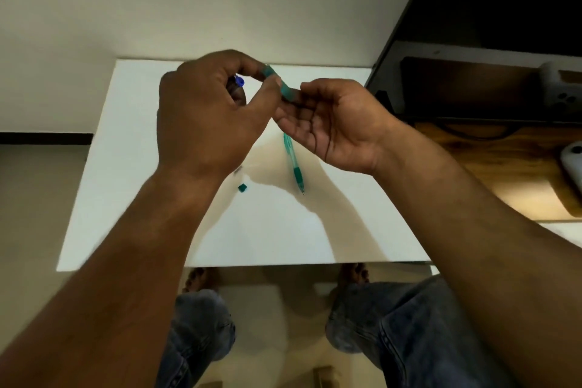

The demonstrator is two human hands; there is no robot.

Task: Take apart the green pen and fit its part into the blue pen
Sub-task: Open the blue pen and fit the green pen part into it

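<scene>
Head view: both hands are raised over the white table (151, 198). The left hand (214, 116) is curled. One blue pen (239, 81) sits inside its fingers with only the round end showing, and its thumb and forefinger pinch one translucent green barrel (278, 83). The barrel slants down to the right hand (340, 129), which lies palm up with fingers loosely bent. Its fingertips (291, 105) touch the barrel's lower end, but blur hides whether they grip it.

Three loose things lie on the table below the hands:
- One green front half (293, 158) has a darker grip, its tip pointing towards the near edge.
- One small green piece (242, 188) lies to its left, well apart.
- One small dark bit (238, 170) lies just beyond that piece and is too blurred to identify.
</scene>
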